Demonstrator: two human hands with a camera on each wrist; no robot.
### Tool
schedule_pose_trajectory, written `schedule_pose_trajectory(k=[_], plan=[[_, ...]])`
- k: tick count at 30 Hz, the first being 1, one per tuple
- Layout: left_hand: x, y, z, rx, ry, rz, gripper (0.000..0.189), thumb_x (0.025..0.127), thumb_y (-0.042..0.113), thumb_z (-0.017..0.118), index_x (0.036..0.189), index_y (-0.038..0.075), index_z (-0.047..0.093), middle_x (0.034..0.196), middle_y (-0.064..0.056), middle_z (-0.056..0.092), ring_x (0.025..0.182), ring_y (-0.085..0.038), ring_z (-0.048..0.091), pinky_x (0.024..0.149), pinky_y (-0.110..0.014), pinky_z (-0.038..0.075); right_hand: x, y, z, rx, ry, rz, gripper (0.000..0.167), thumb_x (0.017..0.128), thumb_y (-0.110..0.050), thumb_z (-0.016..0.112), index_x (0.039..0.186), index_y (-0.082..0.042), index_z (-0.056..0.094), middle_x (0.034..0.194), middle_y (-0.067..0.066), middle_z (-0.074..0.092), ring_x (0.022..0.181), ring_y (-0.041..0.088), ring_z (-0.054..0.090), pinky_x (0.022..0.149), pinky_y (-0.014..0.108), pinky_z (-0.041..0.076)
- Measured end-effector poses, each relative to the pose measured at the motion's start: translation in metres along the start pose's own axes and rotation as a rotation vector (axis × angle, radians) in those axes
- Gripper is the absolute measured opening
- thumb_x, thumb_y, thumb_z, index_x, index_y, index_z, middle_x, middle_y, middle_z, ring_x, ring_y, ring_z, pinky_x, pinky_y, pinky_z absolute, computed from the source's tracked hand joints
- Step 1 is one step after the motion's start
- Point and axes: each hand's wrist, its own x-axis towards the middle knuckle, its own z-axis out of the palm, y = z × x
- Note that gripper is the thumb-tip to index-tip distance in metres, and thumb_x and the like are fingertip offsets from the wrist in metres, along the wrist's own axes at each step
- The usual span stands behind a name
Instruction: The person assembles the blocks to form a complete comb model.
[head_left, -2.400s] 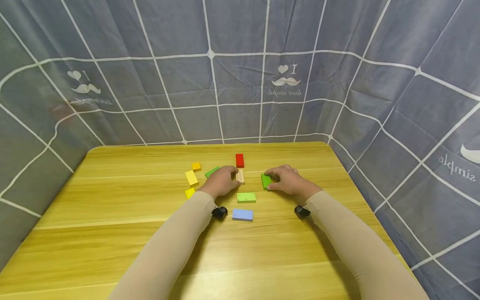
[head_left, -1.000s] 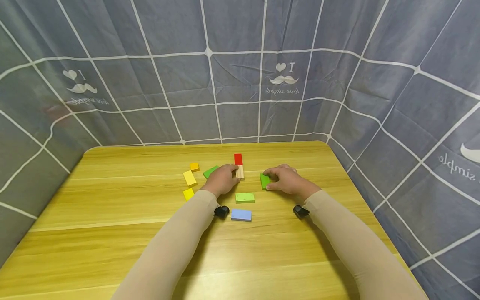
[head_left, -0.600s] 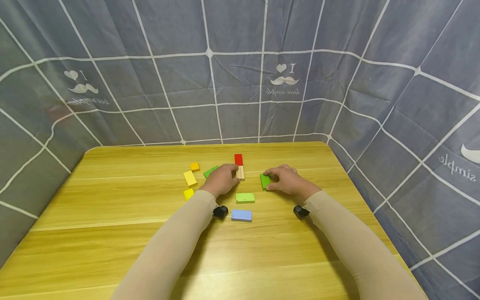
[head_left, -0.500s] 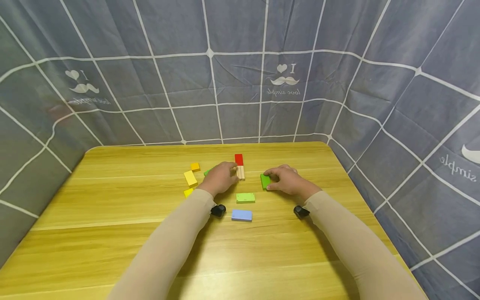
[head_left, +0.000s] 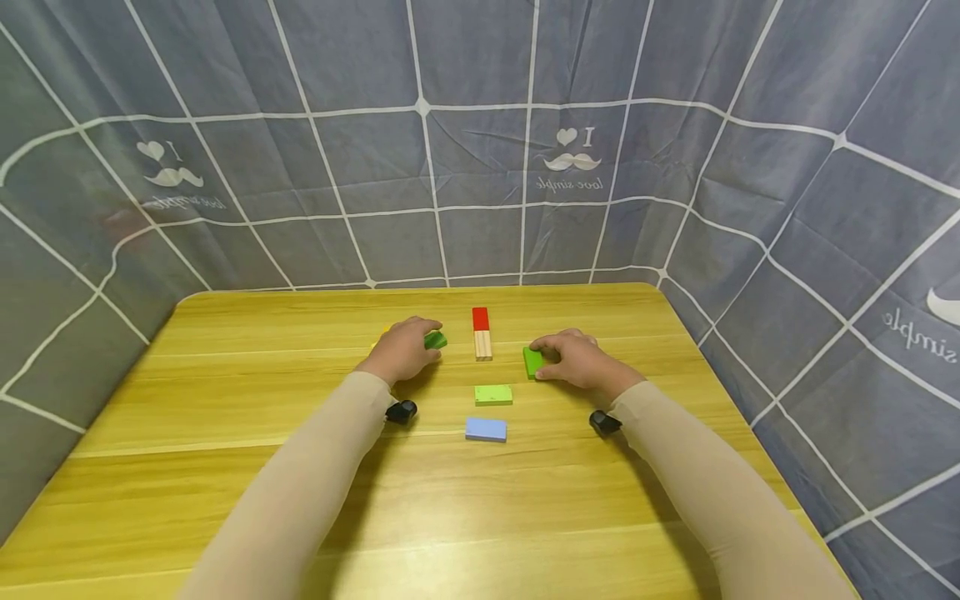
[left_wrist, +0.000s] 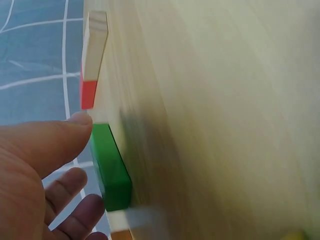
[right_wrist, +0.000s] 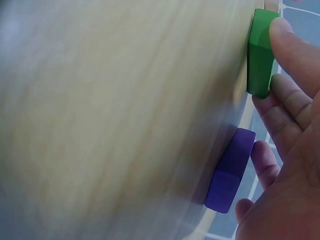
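In the head view my left hand (head_left: 401, 348) is at the far left of centre, pinching a dark green block (head_left: 435, 340) between thumb and fingers. The left wrist view shows the thumb tip at one end of that green block (left_wrist: 110, 167) and fingers at the other. My right hand (head_left: 579, 362) grips a second green block (head_left: 532, 362) by its ends. A purple block (right_wrist: 230, 170) stands near the right hand's lower fingers, hidden in the head view. Between the hands, a plain wood block (head_left: 483, 345) touches a red block (head_left: 480, 318), end to end.
Nearer on the wooden table (head_left: 450, 517) lie a light green block (head_left: 492, 395) and a blue block (head_left: 486, 429). Yellow pieces are mostly hidden behind the left hand. An orange piece (left_wrist: 121, 235) peeks out in the left wrist view. A grey curtain (head_left: 480, 167) surrounds the table.
The plain wood block moved away from me against the red one. My left hand then released it, moved left and took hold of the dark green block. The right hand stayed in place.
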Motion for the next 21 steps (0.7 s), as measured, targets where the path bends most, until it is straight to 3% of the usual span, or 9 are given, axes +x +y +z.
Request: schedule_pose_trajectory(k=[7,21], plan=[[-0.005,-0.01,-0.002,0.007,-0.029,0.006,0.06,0.102,0.024,0.071,0.156,0.009,0.05,0.156,-0.018,0.053,0.13,-0.036,0.058,0.113,-0.052,0.047,0.002,0.001,0.001,-0.003,-0.001,0.006,0.057,0.096,-0.034,0.079,0.148,-0.02,0.062,0.147,0.012,0.063,0.147,0.039,0.04,0.121,0.062,0.021],[-0.005,-0.012,0.0,0.006,-0.062,-0.003,0.063,0.101,0.02,0.072,0.158,0.009,0.048,0.154,-0.019,0.054,0.12,-0.032,0.059,0.107,-0.05,0.048,0.0,0.0,0.001,-0.018,0.0,-0.008,0.056,0.096,-0.035,0.079,0.147,-0.021,0.062,0.145,0.011,0.065,0.144,0.039,0.042,0.118,0.063,0.025]])
